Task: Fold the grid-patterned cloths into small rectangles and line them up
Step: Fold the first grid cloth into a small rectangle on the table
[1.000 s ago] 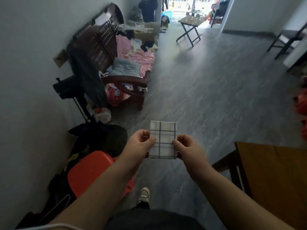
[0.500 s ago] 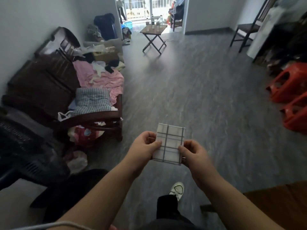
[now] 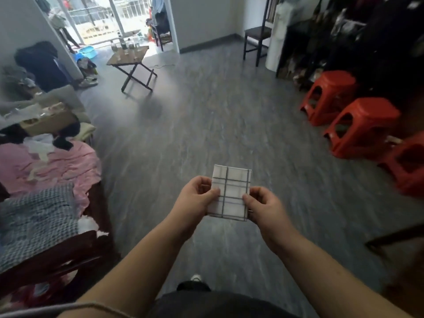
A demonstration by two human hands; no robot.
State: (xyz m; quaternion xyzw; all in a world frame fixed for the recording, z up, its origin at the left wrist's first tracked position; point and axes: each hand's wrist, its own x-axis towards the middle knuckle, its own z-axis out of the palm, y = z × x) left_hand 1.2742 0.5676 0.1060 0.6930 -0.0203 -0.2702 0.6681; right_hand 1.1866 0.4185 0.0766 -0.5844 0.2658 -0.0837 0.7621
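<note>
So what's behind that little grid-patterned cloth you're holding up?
Only grey floor shows past the grid-patterned cloth. The left hand and right hand pinch its side edges, thumbs in front. Its back face, and any part of the hands reaching behind it, is covered.

White grid-patterned cloth (image 3: 230,193) (folded small) held upright above floor.
</note>
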